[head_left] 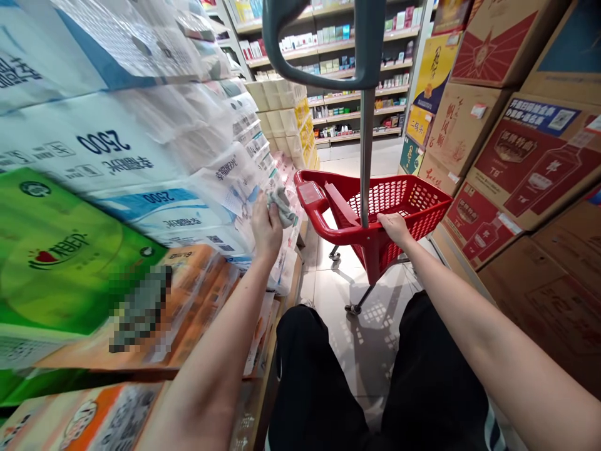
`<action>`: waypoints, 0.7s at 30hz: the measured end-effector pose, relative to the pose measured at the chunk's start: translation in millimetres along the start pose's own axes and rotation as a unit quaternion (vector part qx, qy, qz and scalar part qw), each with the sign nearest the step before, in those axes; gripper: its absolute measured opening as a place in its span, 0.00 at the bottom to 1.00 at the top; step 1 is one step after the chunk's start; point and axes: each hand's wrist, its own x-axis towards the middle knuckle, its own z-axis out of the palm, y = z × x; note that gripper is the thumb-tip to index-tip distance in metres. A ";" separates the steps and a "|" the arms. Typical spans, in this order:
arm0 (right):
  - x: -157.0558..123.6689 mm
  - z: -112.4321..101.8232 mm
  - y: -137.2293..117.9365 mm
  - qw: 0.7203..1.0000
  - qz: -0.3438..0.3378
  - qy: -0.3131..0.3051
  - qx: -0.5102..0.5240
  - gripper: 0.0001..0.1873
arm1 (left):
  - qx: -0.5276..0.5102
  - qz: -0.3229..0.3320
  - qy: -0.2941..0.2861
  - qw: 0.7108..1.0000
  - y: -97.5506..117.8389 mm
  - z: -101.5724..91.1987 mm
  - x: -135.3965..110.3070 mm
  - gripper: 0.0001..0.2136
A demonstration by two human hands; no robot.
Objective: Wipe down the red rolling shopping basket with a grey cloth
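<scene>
My left hand is closed around a crumpled grey-green cloth, beside the stacked white tissue packs. On the near rim of a red plastic shopping cart, my right hand rests with its fingers curled over the edge. The cart has holed basket walls and small wheels on the floor. From it a grey pole rises to a dark grey loop handle at the top of the view. The fingertips of my right hand are partly hidden.
Boxed goods with red bottle prints line the right side. At the left lie a green tissue pack and orange packs. Shelves of small products stand at the far end. My knees are close behind the cart on the tiled floor.
</scene>
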 end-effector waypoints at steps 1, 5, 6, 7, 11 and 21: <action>-0.2 -0.3 -0.1 1.000 -0.001 -0.002 0.002 0.26 | -0.004 0.013 0.010 1.000 9.6 1.1 -1.5 0.21; -1.3 -2.8 -1.2 1.000 -0.008 -0.010 -0.001 0.26 | -0.012 0.161 -0.194 0.968 62.5 20.5 -24.6 0.22; -1.8 -4.0 -1.0 1.000 -0.008 -0.011 -0.004 0.26 | 0.006 0.194 -0.232 0.953 74.4 25.3 -32.2 0.22; -2.5 -5.4 -0.5 1.000 -0.006 -0.010 -0.007 0.26 | 0.028 0.214 -0.247 0.945 84.7 28.9 -38.9 0.22; -5.6 -14.1 4.5 1.000 0.006 -0.010 -0.003 0.26 | 0.116 0.259 -0.290 0.914 112.8 34.0 -45.6 0.26; -0.9 -32.8 13.8 0.997 0.054 -0.052 -0.011 0.25 | 0.192 0.076 -0.631 0.748 165.3 90.1 17.0 0.15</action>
